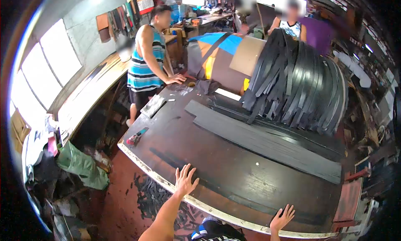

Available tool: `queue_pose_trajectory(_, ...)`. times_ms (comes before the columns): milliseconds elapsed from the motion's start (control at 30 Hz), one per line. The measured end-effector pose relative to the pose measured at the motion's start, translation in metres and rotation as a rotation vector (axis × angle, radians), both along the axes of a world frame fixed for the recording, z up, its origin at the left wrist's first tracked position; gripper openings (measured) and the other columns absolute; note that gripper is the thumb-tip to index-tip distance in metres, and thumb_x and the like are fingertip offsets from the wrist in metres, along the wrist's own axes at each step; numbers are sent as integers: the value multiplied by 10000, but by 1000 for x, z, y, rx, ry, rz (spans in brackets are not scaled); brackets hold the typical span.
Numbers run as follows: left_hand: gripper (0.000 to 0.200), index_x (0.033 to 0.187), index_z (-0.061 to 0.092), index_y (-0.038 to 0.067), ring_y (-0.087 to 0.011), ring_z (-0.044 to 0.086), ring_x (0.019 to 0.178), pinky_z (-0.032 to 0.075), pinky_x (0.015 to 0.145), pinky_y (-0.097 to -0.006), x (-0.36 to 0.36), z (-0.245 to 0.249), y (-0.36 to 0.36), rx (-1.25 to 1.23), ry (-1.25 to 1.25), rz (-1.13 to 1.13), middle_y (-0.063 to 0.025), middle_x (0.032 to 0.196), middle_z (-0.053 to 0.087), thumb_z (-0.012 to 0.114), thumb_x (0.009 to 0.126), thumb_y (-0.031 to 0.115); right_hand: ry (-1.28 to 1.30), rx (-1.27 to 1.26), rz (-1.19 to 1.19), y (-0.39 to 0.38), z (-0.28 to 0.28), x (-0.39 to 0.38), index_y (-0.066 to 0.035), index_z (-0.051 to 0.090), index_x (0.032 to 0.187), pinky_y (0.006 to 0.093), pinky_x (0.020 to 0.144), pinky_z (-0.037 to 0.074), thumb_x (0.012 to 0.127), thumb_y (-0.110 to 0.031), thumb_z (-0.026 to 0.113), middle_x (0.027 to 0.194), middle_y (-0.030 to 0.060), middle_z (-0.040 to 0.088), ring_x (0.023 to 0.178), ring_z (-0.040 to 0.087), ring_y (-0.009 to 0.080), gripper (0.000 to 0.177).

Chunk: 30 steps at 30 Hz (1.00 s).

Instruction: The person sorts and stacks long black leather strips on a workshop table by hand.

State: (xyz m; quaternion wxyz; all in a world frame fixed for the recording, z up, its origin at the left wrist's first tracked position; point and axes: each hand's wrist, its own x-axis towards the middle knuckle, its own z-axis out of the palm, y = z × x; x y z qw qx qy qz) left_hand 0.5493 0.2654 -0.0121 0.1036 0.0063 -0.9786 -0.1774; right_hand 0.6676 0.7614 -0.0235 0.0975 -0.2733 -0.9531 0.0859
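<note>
My left hand [186,181] lies flat near the front edge of the dark work table [234,165], fingers spread, holding nothing. Further right along the same edge, my right hand [283,218] rests palm down with its fingers apart. A dark strip lies along the table near both hands. Beyond them, a row of long grey-black strips [267,140] is laid side by side across the table. Many more black strips [305,86] hang over a large wrapped roll [232,57] at the back.
A red-handled cutter [137,135] and a grey flat piece [153,106] lie at the table's left. One person [146,61] leans a hand on the far left corner; another person [290,25] stands behind the roll. Black scraps [156,197] cover the floor below, beside a green sack [83,165].
</note>
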Motion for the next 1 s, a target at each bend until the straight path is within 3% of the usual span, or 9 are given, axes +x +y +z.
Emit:
queue_pose_trajectory(700,561,1372,539,163,-314,360,1416,187,1179,-582,0,-1,-1,23,84,-28,-138,1494,428,642,882,415,14,99,-3,9,-17,2,-91,485,1455,561,1175,212,1048,-350,420,1573,133,357,1436,301,418,487)
queue_pose_trajectory(833,535,1321,574,132,-306,375,1391,201,1163,-568,0,24,1,45,79,-44,-145,1454,450,676,855,375,103,90,71,6,-10,2,-95,528,1410,577,1166,217,1001,-306,517,1545,170,393,1426,326,418,461)
queue_pose_trajectory(900,520,1280,597,109,-300,388,1368,222,1147,-540,1,35,7,-24,90,-59,-130,1434,465,700,828,347,303,172,139,-3,0,0,-111,553,1373,585,1097,297,920,-265,631,1468,197,471,1350,413,411,485)
queue_pose_trajectory(967,507,1277,599,94,-339,427,1328,268,1109,-516,0,30,9,-52,108,-94,-150,1426,484,696,836,325,392,51,65,-8,24,-5,-111,575,1320,584,1008,357,833,-275,694,1348,187,558,1189,520,391,527)
queue_pose_trajectory(1000,492,1285,595,90,-346,440,1317,282,1101,-517,0,24,7,-76,124,-108,-153,1419,498,681,855,312,275,-17,-18,-9,30,-1,-110,569,1330,585,1063,326,861,-287,680,1377,194,539,1233,507,398,514)
